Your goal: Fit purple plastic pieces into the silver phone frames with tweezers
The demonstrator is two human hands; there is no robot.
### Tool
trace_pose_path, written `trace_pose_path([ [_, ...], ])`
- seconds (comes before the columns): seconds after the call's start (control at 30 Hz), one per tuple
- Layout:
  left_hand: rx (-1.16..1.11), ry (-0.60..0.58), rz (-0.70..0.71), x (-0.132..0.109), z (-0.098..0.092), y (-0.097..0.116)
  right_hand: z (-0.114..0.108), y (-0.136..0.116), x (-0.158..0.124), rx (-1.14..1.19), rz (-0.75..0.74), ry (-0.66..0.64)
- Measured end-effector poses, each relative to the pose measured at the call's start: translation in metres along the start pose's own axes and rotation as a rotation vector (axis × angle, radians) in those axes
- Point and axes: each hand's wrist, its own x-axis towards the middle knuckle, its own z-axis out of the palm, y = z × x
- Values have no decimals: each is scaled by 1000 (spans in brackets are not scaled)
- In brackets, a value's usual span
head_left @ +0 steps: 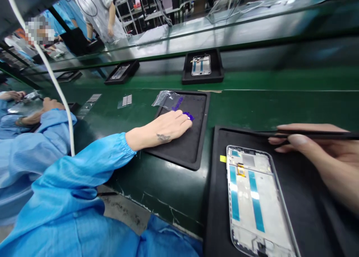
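My left hand (171, 126) reaches over a black tray (190, 152), its fingers curled down onto small purple pieces (188, 116). A clear plastic bag (166, 100) with more purple pieces lies at that tray's far edge. On the right, my right hand (316, 146) holds black tweezers (314, 134) between thumb and fingers, above a second black tray (218, 182). In this tray lies a silver phone frame (246, 219) with blue strips and a yellow tab at its upper left.
Beyond the trays, a black box (203, 79) holds another phone frame, with more boxes farther left. A small label sheet (127, 100) lies on the green bench. A white cable (57, 85) hangs at left, near co-workers in blue sleeves.
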Motion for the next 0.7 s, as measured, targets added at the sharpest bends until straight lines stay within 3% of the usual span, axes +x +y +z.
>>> trace_pose_path([
  [0.17, 126, 39, -28, -7, -15, 13, -1, -13, 2, 154, 36, -32],
  [0.33, -40, 161, -62, -20, -5, 0, 2, -10, 1, 235, 31, -24],
  [0.5, -740, 441, -175, -18, -4, 7, 0, -21, 1, 307, -31, 90],
  [0.6, -1251, 431, -229, 4, -11, 27, -1, -40, 4, 408, -110, 153],
  [0.7, -1710, 389, -225, 34, -14, 50, -1, -57, 4, 573, -130, 132],
])
